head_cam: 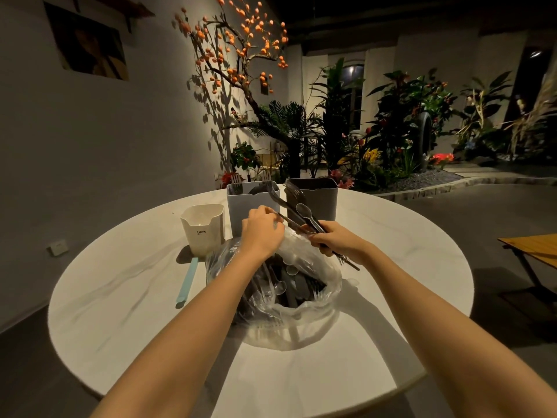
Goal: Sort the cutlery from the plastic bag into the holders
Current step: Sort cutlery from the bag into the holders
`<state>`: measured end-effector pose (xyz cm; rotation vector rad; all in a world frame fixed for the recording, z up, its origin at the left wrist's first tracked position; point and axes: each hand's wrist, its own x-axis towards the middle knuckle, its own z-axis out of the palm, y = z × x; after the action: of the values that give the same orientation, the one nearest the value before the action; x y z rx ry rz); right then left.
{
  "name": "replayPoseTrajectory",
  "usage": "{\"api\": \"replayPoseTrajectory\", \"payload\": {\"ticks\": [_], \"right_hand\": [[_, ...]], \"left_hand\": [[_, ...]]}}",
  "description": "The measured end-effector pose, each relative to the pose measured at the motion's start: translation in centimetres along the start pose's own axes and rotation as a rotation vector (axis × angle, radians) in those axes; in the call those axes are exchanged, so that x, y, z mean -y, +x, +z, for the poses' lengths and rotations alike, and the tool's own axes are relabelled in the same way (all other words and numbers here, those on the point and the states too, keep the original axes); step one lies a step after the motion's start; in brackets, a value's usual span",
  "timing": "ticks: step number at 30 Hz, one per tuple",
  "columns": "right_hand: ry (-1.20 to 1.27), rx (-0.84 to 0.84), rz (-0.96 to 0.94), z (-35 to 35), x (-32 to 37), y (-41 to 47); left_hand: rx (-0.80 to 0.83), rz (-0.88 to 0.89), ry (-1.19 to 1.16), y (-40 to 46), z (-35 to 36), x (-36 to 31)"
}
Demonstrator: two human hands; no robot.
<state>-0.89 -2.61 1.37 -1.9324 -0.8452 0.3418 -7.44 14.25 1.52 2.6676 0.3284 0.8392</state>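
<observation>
Round white table (pixel 120 297): bears all items. Plastic bag (pixel 304 300): open at centre, much cutlery left inside. Blue-grey holder (pixel 241 206): forks already stood in it. Dark holder (pixel 319 200): some pieces placed. White holder (pixel 202 229): nothing seen inside. Right hand (pixel 334 241): fingers curled round a mixed bundle (pixel 297 214). Left hand (pixel 261 230): fingertips pinching one piece from it.

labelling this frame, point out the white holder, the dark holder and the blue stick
white holder (pixel 202 233): head view, front wall
dark holder (pixel 324 196): head view, front wall
blue stick (pixel 187 279): head view, middle of its length
</observation>
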Motion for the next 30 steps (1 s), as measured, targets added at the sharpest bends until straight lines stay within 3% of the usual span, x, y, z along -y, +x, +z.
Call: {"api": "replayPoseTrajectory", "payload": {"ticks": [5,8,16,20,26,30], "right_hand": [[0.091,-0.09,-0.096,-0.3,-0.7,1.3],[0.166,-0.064,-0.102,-0.1,-1.3,2.0],[0.187,-0.058,-0.057,0.5,-3.3,3.3],[0.225,0.073,0.0,0.5,-3.5,3.0],[0.442,0.339,0.088,-0.6,-3.9,2.3],[0.464,0.419,0.074,-0.6,-3.8,2.0]], "left_hand": [[0.177,-0.076,-0.459,0.8,1.2,-1.3],[0.234,-0.085,-0.56,1.4,2.1,-1.7],[0.159,-0.268,-0.862,2.3,4.3,-2.1],[0.114,-0.376,-0.981,2.5,4.2,-1.8],[0.029,-0.352,-1.07,1.9,3.7,-1.8],[0.099,-0.355,-1.177,1.5,3.8,-1.9]]}}
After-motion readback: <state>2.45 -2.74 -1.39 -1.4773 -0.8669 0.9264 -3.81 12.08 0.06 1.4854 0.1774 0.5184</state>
